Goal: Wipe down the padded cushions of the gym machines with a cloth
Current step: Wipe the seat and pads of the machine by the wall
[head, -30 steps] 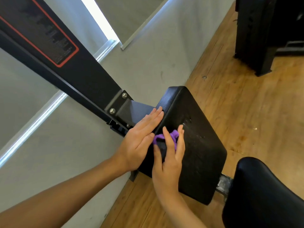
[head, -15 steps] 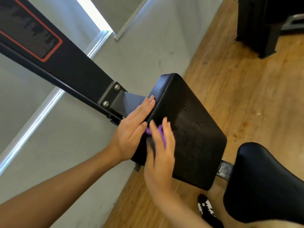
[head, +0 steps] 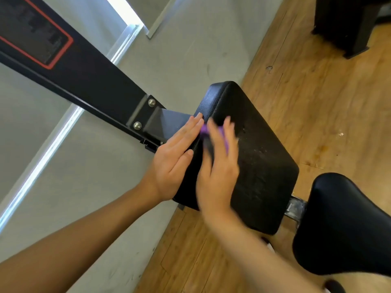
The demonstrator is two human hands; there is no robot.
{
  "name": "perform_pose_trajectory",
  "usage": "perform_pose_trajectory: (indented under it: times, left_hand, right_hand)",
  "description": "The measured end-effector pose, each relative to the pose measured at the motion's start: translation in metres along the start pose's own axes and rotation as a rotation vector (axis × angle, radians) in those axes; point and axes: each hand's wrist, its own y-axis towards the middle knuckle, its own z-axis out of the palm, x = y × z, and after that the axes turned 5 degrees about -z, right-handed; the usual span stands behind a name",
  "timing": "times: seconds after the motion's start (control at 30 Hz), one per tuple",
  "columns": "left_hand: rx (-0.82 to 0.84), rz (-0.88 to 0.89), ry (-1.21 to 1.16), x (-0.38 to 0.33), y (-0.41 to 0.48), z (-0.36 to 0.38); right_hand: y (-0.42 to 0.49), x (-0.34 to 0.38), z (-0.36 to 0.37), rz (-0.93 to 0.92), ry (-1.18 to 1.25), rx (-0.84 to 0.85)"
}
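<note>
1. The right hand (head: 215,166) lies flat on the black pad (head: 264,166) with its fingers stretched and a little spread. It closes around nothing and only presses the purple cloth (head: 203,130) down (the hand is blurred, so fine detail is unsure).
2. The left hand (head: 171,163) is also flat. It rests on the pad's side edge beside the metal bracket (head: 148,115) and holds nothing.
3. Because the cloth is pressed and not gripped, I think a fast stroke can leave it behind, and then bare skin rubs the pad.
4. The cloth is small, so the far corner of the pad may be missed.
5. The cloth lies under the right fingers, near the left fingertips, and only small purple parts show between them.
</note>
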Motion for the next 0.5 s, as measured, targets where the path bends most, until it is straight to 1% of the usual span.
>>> perform_pose_trajectory:
  times: [0.07,0.1,0.17,0.23,0.3,0.37,0.43,0.5]
  left_hand:
    - [0.014,-0.017,-0.025,-0.002,0.000,0.001]
    - [0.017,-0.025,-0.032,-0.003,0.000,0.000]
    - [0.013,-0.018,-0.029,-0.003,0.000,0.000]
    - [0.001,-0.012,-0.013,-0.002,0.000,0.000]
    - [-0.006,-0.031,-0.005,-0.003,0.001,0.000]
    - [-0.006,-0.049,-0.005,-0.003,0.001,0.000]
    - [-0.014,-0.048,-0.002,-0.003,0.001,0.000]
    - [-0.013,-0.033,0.003,-0.002,0.001,0.000]
  right_hand:
    - [-0.060,0.004,-0.006,-0.030,-0.052,0.089]
    - [-0.071,0.003,-0.009,-0.042,-0.070,0.132]
    - [-0.044,0.000,-0.011,-0.020,0.004,0.159]
    - [0.019,-0.001,-0.007,0.005,0.034,0.088]
    - [0.091,-0.010,-0.004,0.030,-0.030,0.027]
    - [0.135,-0.020,-0.001,0.067,-0.059,-0.025]
    - [0.128,-0.019,0.003,0.072,-0.028,-0.057]
    - [0.074,-0.008,0.005,0.035,0.007,-0.084]
